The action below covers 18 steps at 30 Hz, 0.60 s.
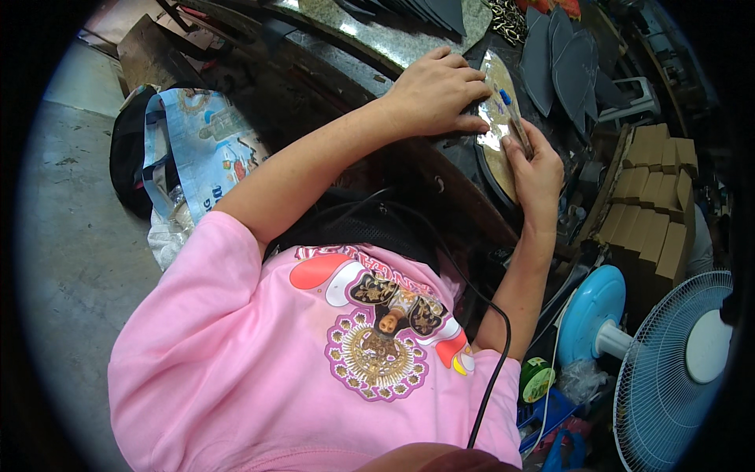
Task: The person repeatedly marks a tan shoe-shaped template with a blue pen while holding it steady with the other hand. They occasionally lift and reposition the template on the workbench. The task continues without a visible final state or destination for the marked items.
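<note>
A yellowish, shiny sole-shaped piece (497,157) with a dark edge lies on the dark work surface. My left hand (440,93) reaches across to it, fingers stretched out and resting on its left side. At its right edge, my right hand (539,167) is closed around a slim pen-like tool (515,119); part of this is hidden by my fingers, so I cannot make out its exact kind. A small blue end (505,97) shows at the top, over the piece.
Dark leaf-shaped pieces (572,75) lie beyond my right hand, and more dark sheets (425,12) rest on a pale slab (362,31). Small brown boxes (649,197) are stacked at right, above a fan (680,370). A black cable (507,330) runs along my right arm.
</note>
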Tool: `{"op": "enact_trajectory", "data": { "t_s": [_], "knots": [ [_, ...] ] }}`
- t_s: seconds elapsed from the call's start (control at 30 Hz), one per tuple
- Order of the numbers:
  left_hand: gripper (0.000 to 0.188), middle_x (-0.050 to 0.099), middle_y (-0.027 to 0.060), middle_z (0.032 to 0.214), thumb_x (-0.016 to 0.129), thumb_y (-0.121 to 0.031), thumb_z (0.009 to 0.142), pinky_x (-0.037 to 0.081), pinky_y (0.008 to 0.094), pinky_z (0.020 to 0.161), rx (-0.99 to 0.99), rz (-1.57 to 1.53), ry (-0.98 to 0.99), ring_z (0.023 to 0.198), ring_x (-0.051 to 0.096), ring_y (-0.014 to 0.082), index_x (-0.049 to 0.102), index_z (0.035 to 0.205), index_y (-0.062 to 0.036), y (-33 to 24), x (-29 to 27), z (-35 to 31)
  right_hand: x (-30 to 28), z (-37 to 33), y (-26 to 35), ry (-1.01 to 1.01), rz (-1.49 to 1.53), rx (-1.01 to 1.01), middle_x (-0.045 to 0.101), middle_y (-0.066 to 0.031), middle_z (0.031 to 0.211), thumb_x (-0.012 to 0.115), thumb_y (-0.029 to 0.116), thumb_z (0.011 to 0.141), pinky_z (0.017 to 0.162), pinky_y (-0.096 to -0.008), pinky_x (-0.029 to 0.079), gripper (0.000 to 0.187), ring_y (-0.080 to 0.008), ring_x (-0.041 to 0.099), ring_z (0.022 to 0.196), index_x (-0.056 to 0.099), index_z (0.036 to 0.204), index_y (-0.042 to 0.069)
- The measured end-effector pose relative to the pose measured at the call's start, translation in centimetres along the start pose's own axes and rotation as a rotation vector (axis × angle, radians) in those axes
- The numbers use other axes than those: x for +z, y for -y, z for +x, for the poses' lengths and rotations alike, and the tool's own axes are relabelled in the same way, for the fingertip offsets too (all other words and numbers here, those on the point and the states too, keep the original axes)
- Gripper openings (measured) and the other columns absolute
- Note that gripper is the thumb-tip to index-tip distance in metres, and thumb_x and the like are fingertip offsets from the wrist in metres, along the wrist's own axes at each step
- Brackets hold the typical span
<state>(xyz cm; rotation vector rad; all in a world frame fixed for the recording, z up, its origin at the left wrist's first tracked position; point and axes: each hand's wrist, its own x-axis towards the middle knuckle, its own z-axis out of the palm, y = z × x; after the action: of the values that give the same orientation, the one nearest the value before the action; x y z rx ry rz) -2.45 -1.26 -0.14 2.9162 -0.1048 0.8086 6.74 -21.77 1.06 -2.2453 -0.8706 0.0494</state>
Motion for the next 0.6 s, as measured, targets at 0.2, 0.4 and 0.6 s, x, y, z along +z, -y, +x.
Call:
{"op": "enact_trajectory", "data": {
  "t_s": [0.2,0.4,0.6],
  "knots": [
    [0.055,0.067,0.0056,0.128,0.066,-0.057,0.087,0.040,0.0396,0.110,0.001,0.013,0.009,0.121,0.059,0.0248,0.072,0.116,-0.0111,0.01,-0.03,0.03,0.08,-0.56,0.27,-0.056,-0.088,-0.082,0.071,-0.0127,0.100,0.073,0.023,0.088,0.077,-0.0398,0.053,0.034,-0.0301,0.070,0.086,0.072,0.121,0.015],
    [0.054,0.067,0.0059,0.129,0.065,-0.058,0.088,0.040,0.0394,0.111,0.004,0.020,-0.008,0.121,0.059,0.0253,0.072,0.115,-0.0112,0.06,0.23,0.02,0.21,-0.05,0.05,-0.045,-0.062,-0.063,0.071,-0.0123,0.101,0.073,0.023,0.088,0.078,-0.0401,0.053,0.033,-0.0306,0.070,0.085,0.073,0.119,0.015],
    [0.056,0.066,0.0065,0.131,0.065,-0.059,0.088,0.039,0.0399,0.112,-0.006,0.028,0.011,0.122,0.059,0.0256,0.072,0.117,-0.0109,-0.04,0.17,-0.03,0.28,-0.22,-0.16,-0.043,-0.071,-0.053,0.072,-0.0114,0.103,0.072,0.025,0.088,0.080,-0.0397,0.054,0.033,-0.0305,0.071,0.088,0.073,0.119,0.016]
  ]
}}
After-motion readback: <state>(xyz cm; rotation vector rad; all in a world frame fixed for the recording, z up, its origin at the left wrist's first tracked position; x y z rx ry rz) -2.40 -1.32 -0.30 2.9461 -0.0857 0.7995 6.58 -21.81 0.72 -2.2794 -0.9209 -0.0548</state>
